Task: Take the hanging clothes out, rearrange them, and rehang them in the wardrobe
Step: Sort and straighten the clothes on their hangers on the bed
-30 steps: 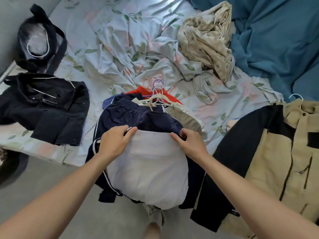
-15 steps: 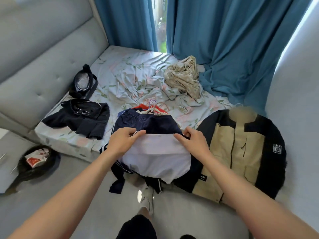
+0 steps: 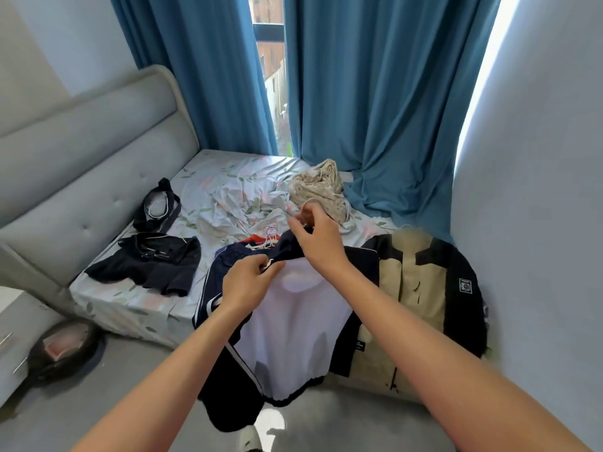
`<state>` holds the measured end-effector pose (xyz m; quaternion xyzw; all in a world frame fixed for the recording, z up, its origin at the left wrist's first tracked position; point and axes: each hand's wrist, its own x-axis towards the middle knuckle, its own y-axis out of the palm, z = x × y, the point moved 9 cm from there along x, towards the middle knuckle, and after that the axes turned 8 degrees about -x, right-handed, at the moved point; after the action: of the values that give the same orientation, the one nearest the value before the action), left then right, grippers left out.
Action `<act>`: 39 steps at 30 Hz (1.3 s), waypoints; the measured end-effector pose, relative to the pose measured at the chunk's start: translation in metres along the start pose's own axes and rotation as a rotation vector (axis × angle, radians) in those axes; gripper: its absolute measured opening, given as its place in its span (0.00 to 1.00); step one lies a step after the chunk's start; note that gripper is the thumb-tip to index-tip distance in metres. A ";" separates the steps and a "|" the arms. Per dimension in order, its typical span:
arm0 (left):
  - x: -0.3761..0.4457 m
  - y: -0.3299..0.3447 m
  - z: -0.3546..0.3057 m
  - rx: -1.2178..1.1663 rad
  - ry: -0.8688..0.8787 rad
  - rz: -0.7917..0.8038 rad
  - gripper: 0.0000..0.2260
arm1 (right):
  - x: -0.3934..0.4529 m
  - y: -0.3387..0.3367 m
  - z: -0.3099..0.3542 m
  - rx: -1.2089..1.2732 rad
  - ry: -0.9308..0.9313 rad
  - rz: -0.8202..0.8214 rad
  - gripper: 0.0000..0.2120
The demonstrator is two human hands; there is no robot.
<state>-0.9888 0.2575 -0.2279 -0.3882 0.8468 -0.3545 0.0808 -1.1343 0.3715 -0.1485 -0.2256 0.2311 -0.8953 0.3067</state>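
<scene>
Left hand (image 3: 249, 283) grip pinching collar edge of navy jacket with white lining (image 3: 290, 334), right hand (image 3: 318, 244) grip pinching its hanger hook, jacket draped over floral-sheet bed (image 3: 137, 305) edge, beige-black jacket (image 3: 421, 298) alongside

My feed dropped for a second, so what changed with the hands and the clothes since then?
The right hand has moved up off the white lining's edge to the navy jacket's collar, where it pinches something pale. The left hand still grips the lining edge. The beige-and-black jacket and the dark garment lie unmoved on the bed.
</scene>
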 end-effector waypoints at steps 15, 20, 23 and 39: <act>-0.026 -0.037 -0.010 -0.182 0.067 -0.036 0.11 | 0.014 -0.024 0.048 0.178 0.025 -0.057 0.16; -0.012 -0.038 -0.018 -0.109 0.130 -0.018 0.23 | 0.008 -0.045 0.048 0.201 -0.011 -0.031 0.17; -0.008 -0.035 -0.033 -0.086 0.177 -0.004 0.26 | 0.000 -0.064 0.043 0.191 -0.015 -0.053 0.17; -0.021 0.035 -0.084 0.053 0.265 0.237 0.30 | -0.040 -0.126 -0.011 0.264 0.041 -0.056 0.13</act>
<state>-1.0303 0.3332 -0.1917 -0.2331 0.8802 -0.4130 0.0199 -1.1680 0.4894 -0.0982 -0.1710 0.1111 -0.9306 0.3039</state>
